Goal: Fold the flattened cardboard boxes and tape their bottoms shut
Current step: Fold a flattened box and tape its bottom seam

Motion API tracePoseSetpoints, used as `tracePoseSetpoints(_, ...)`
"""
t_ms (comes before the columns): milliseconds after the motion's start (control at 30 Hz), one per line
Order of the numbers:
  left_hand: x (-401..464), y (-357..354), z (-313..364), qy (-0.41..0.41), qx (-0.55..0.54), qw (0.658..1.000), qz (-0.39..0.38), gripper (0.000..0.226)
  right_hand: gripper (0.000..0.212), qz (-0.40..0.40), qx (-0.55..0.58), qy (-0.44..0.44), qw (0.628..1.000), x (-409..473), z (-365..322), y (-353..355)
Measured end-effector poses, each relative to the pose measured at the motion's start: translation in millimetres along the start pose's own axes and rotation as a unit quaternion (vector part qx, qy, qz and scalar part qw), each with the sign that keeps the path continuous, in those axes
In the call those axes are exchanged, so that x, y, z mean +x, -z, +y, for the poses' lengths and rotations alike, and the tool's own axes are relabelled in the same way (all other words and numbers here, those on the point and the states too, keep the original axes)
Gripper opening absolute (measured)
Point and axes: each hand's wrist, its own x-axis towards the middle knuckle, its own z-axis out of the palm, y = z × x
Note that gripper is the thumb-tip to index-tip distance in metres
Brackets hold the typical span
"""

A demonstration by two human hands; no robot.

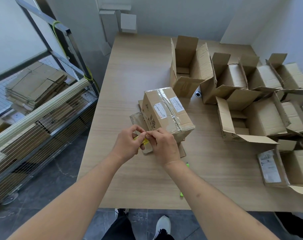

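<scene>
Both hands, the left hand and right hand, met fingertip to fingertip, pinching what looked like a yellow tape roll, probably to free its end. The taped box sat upside down on the table just beyond them. The open boxes to the right appeared empty.

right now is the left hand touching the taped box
Apart. In the head view the left hand holds a yellow tape roll with the right hand, and bare cardboard flap shows between it and the taped box.
</scene>
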Motion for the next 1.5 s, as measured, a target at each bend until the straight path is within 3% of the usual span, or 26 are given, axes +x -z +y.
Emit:
tracePoseSetpoints(233,-2,0,-11,-0.039,0.043,0.998,0.020,0.006,0.010,-0.044,0.043,-0.118,0.991,12,-13,6)
tracePoseSetpoints(300,-3,2,-14,-0.044,0.035,0.998,0.038,0.018,0.010,-0.052,0.077,-0.165,0.982,13,-19,6)
tracePoseSetpoints(500,4,11,-25,-0.109,0.086,0.990,-0.021,0.017,0.010,-0.109,0.133,-0.264,0.949,13,-16,5)
tracePoseSetpoints(600,13,14,-34,-0.141,0.175,0.974,-0.030,0.015,0.016,-0.087,0.086,-0.231,0.965,13,-15,7)
tracePoseSetpoints(767,26,23,-53,-0.104,0.274,0.954,-0.059,0.020,0.022,0.062,-0.076,-0.072,0.993,12,3,24)
tracePoseSetpoints(867,26,26,-72,-0.068,0.328,0.939,-0.072,0.023,0.044,0.000,-0.197,-0.054,0.979,7,22,28)
tracePoseSetpoints(933,21,26,-86,-0.044,0.359,0.929,-0.079,0.020,0.059,-0.053,-0.213,-0.051,0.974,2,33,23)
tracePoseSetpoints(1000,14,26,-100,-0.036,0.378,0.921,-0.087,0.018,0.064,-0.050,-0.237,-0.029,0.970,-2,38,14)
tracePoseSetpoints(1200,1,20,-127,-0.014,0.400,0.908,-0.120,0.030,0.059,0.010,-0.254,0.033,0.967,-9,38,5)
tracePoseSetpoints(1367,1,8,-104,-0.039,0.362,0.930,-0.042,0.033,0.069,-0.020,-0.206,0.030,0.978,-15,32,3)
tracePoseSetpoints(1500,9,-2,-70,-0.124,0.325,0.937,0.011,0.034,0.070,-0.061,-0.154,0.036,0.986,-17,41,16)
